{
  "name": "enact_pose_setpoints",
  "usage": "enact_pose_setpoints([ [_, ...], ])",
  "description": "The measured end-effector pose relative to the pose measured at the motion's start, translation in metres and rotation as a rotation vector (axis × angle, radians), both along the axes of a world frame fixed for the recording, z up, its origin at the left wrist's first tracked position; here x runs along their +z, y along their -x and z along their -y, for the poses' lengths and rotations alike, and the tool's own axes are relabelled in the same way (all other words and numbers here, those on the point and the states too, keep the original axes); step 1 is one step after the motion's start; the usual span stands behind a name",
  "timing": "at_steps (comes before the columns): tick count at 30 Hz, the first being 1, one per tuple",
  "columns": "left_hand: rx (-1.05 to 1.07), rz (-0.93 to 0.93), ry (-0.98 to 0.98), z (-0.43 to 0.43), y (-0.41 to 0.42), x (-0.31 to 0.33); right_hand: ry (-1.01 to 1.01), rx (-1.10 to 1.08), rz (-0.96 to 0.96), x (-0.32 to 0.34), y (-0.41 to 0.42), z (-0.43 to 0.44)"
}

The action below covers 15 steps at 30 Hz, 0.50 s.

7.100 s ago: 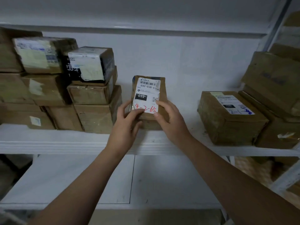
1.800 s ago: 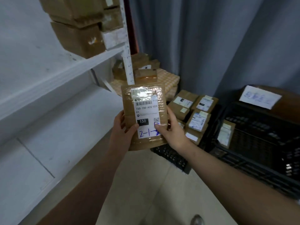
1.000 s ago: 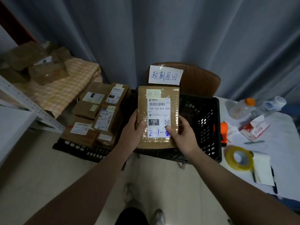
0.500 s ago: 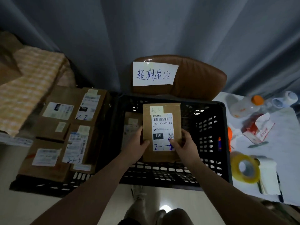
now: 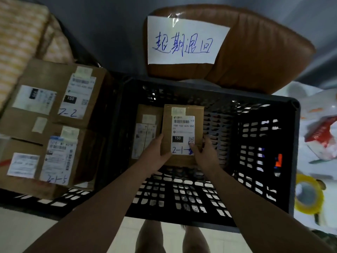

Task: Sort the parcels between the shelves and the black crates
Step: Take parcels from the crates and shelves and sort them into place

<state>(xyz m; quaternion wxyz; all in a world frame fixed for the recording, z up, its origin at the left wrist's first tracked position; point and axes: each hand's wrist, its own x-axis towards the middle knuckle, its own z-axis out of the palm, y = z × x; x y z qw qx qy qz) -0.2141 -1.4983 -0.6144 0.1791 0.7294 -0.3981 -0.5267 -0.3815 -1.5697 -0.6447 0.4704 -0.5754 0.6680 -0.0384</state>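
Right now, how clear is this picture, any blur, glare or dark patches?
Head view: dim overall, yet the label on the held parcel reads sharply; the checked cloth at left is blurred; glare streaks the tape on the handwritten sign; wide-angle distortion bows the black crate.

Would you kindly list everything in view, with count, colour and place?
black crate: one, black, centre.
held parcel: one, brown, inside the crate's opening.
second parcel: one, brown, in the crate, left of the held one.
stacked parcels: about four, brown, left of the crate.
chair: one, brown, behind the crate.
paper sign: one, white, on the chair back.
tape roll: one, yellow, right edge.
left hand: one, grips held parcel's lower left.
right hand: one, grips its lower right.
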Motion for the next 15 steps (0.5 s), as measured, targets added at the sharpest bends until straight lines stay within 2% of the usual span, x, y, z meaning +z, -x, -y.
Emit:
enact_pose_setpoints([
  [3, -0.07, 0.054, 0.005, 0.0, 0.0, -0.014, 0.012, -0.013, 0.054, -0.02, -0.004, 0.001],
  [7, -0.236, 0.265, 0.022, -0.003, 0.002, -0.033, 0.081, -0.045, 0.102, -0.035, -0.006, 0.001],
  [12, -0.332, 0.478, 0.076, -0.001, 0.004, -0.05, 0.155, 0.006, 0.14, -0.05, -0.002, 0.006],
  [15, -0.445, 0.705, 0.068, -0.002, 0.003, -0.057, 0.161, 0.028, 0.154, -0.06, 0.0, 0.01],
])
